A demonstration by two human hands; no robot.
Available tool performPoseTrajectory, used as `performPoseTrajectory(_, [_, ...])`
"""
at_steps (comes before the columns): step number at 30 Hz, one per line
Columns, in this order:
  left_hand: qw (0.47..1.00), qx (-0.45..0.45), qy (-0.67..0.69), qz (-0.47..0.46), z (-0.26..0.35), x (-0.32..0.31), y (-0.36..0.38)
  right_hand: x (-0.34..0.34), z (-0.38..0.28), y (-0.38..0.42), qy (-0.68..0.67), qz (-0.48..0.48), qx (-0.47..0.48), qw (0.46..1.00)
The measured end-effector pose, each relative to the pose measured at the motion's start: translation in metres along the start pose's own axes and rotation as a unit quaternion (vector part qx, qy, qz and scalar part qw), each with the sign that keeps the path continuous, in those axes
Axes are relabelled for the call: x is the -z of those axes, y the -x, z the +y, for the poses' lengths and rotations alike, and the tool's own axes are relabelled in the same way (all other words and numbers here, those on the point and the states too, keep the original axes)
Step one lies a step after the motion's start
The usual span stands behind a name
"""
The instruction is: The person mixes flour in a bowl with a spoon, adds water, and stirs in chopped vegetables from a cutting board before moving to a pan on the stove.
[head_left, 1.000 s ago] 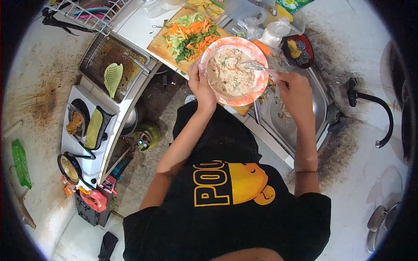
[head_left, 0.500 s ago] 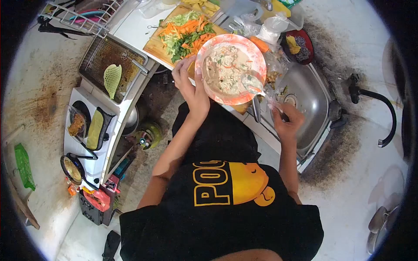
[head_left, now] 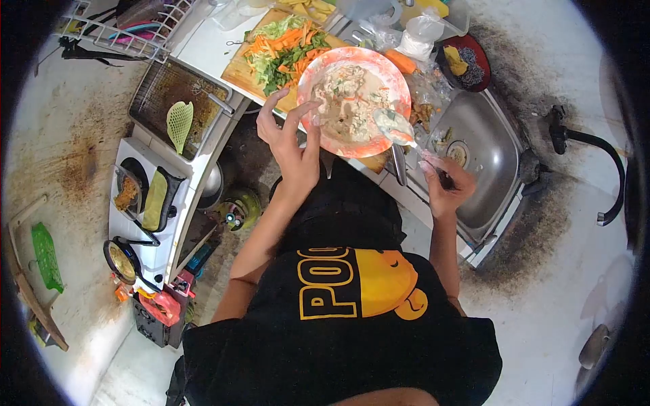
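A red and white bowl (head_left: 353, 145) of pale, lumpy mixture with bits of green and orange stands at the counter edge. My right hand (head_left: 448, 184) grips the handle of a spoon (head_left: 394, 126), whose bowl carries some mixture at the bowl's right side. My left hand (head_left: 291, 139) is at the bowl's left rim with its fingers spread; whether a fingertip touches the rim is hard to tell. Behind the bowl, shredded vegetables (head_left: 288, 53) lie on a wooden cutting board (head_left: 238, 73). A dark handle (head_left: 398, 164) sticks out below the bowl's right side.
The steel sink (head_left: 484, 159) and black faucet (head_left: 599, 142) are at right. A carrot (head_left: 401, 61), plastic bags and a dark red bowl (head_left: 482, 51) stand behind. At left are a tray (head_left: 145, 108) with a green spatula (head_left: 179, 125) and a stove (head_left: 128, 216) with pans.
My left hand has loosened from the bowl's side and its fingers have spread. The spoon with mixture has risen slightly toward the bowl's right rim. The whole view has shifted a little.
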State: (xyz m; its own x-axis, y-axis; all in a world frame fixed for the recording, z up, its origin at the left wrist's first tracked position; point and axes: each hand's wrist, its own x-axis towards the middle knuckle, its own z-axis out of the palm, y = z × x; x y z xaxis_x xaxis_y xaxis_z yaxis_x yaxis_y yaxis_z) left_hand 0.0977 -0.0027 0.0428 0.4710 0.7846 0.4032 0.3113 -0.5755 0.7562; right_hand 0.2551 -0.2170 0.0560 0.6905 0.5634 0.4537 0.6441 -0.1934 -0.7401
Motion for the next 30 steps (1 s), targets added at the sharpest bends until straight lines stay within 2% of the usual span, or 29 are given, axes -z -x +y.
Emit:
performPoseTrajectory(3, [0.998,-0.053,0.000,-0.015,0.010,0.009,-0.001,0.001,-0.018,-0.006,-0.037,-0.044,-0.052,0.997])
performPoseTrajectory(5, [0.988,-0.139,0.005,-0.068,0.021,0.016,-0.001,0.000,-0.017,-0.005,-0.030,-0.045,-0.049,0.997])
performPoseTrajectory(6, [0.988,-0.140,0.004,-0.069,0.026,0.018,-0.001,-0.001,-0.017,-0.005,-0.022,-0.047,-0.045,0.998])
performPoseTrajectory(8, [0.973,-0.199,-0.046,-0.110,0.034,0.019,0.000,-0.008,-0.020,-0.010,-0.049,-0.029,-0.029,0.998])
performPoseTrajectory(12, [0.977,-0.180,-0.042,-0.108,0.040,0.016,-0.002,-0.006,-0.020,-0.008,-0.060,-0.025,-0.035,0.997])
performPoseTrajectory(22, [0.971,-0.196,-0.058,-0.125,0.044,0.011,0.000,-0.004,-0.023,-0.011,-0.079,-0.021,-0.010,0.997])
performPoseTrajectory(24, [0.970,-0.204,-0.069,-0.112,0.045,0.009,0.000,-0.001,-0.025,-0.010,-0.071,-0.043,-0.035,0.996])
performPoseTrajectory(30, [0.963,-0.237,-0.092,-0.088,0.044,0.004,0.000,-0.003,-0.018,-0.009,-0.090,-0.032,-0.021,0.995])
